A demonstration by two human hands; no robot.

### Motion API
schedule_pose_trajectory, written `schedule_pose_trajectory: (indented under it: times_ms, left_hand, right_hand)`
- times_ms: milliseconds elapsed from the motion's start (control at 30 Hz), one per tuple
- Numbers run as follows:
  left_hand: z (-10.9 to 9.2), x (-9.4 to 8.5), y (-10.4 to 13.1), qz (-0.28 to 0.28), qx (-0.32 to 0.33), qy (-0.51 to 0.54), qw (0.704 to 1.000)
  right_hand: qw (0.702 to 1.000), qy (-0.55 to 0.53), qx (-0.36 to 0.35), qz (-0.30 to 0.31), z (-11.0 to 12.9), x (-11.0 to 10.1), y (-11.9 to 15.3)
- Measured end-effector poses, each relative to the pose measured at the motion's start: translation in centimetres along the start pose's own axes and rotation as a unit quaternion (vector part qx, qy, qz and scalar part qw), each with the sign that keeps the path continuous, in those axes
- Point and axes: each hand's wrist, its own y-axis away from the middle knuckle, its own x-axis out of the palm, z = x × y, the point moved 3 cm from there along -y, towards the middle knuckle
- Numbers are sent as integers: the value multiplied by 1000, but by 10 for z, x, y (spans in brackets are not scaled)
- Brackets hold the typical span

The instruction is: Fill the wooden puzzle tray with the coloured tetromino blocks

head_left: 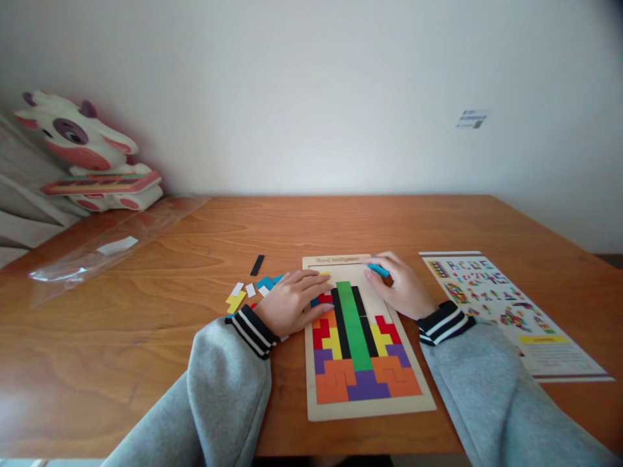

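A wooden puzzle board [370,411] lies in front of me, its lower part filled with orange, purple, red, yellow and black pieces around a long green strip [354,324]. My right hand [402,285] is over the board's upper right, thumb and fingers pinching a blue puzzle piece [378,270]. Across the board's left edge rests my left hand [294,301], fingers stretched out over red and blue pieces near the upper left. What lies beneath its palm is hidden. Bare wood of the tray shows along the top and upper right.
Left of the board are loose pieces: a black bar [257,265], a yellow piece [236,301] and several white and blue ones. A printed pattern sheet [511,305] lies at the right. Further left are a clear plastic bag [111,246] and a cow-shaped toy piano [97,155].
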Motion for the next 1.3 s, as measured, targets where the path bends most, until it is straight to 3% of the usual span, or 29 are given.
schedule_pose_trajectory:
  times_ms: [233,467,733,1300]
  left_hand:
    - [2,3,0,10,9,12,1000]
    - [0,3,-1,8,33,20,999]
    - [-3,3,-2,2,37,81,996]
    - [-4,0,-2,5,62,56,996]
  right_hand:
    - [991,16,-94,98,23,2,2]
    - [982,15,-113,147,23,9,5]
    - [982,16,-108,154,23,10,6]
    - [979,21,-107,175,23,12,7]
